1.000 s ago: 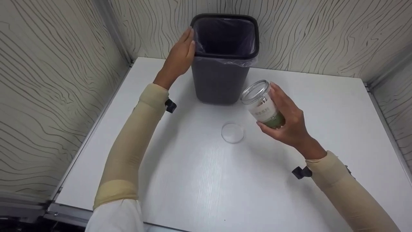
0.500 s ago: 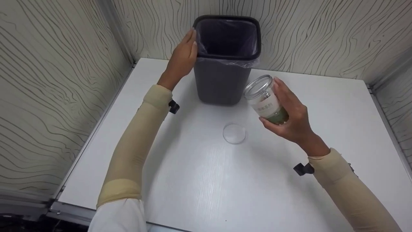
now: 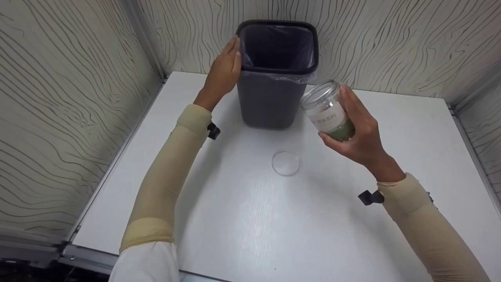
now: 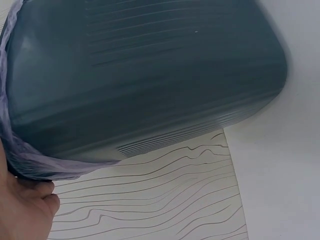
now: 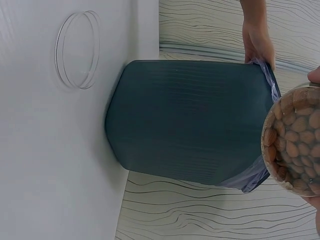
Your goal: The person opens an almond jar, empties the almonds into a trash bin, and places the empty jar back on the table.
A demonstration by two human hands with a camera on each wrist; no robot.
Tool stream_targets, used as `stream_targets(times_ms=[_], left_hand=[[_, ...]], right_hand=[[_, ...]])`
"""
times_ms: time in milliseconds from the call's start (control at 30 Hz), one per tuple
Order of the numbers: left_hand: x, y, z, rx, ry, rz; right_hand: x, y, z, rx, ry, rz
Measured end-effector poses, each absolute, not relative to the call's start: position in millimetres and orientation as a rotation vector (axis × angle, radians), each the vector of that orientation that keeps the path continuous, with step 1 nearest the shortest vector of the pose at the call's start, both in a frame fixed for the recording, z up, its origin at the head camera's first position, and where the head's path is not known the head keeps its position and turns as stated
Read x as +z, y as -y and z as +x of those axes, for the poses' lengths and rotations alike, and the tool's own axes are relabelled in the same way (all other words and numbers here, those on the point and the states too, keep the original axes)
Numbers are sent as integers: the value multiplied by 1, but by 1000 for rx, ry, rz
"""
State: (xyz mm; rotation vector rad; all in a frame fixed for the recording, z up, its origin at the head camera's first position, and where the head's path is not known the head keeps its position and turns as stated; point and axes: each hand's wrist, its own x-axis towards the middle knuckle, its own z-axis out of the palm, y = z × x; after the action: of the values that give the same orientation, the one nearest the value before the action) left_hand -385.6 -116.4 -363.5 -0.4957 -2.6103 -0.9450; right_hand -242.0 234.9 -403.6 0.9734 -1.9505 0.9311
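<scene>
My left hand (image 3: 224, 72) grips the left rim of a dark grey trash bin (image 3: 270, 102) that stands upright. In the left wrist view, curled fingertips (image 4: 47, 195) show just beneath the bin's rim and the edge of its liner. My right hand (image 3: 362, 133) holds a clear jar (image 3: 327, 113) with a white and green label, tilted with its mouth toward the bin. Almonds (image 5: 300, 137) show through the jar's bottom in the right wrist view. The jar is raised just right of the bin's rim. A clear round lid (image 3: 285, 163) lies on the table in front of the bin.
A clear plastic liner (image 3: 289, 76) hangs over the bin's rim. The white table (image 3: 250, 219) meets wood-patterned panels (image 3: 391, 47) at the back and on both sides.
My right hand has lifted the jar upward and slightly right, still tilted toward the bin. My left hand stays at the bin's rim, and the whole view has shifted slightly.
</scene>
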Motion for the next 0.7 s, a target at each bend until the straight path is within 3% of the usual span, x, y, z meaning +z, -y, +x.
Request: stream_targets(times_ms=[700], left_hand=[[-362, 105, -389, -951, 2594, -528]], right_hand=[[-398, -245, -256, 865, 2015, 938]])
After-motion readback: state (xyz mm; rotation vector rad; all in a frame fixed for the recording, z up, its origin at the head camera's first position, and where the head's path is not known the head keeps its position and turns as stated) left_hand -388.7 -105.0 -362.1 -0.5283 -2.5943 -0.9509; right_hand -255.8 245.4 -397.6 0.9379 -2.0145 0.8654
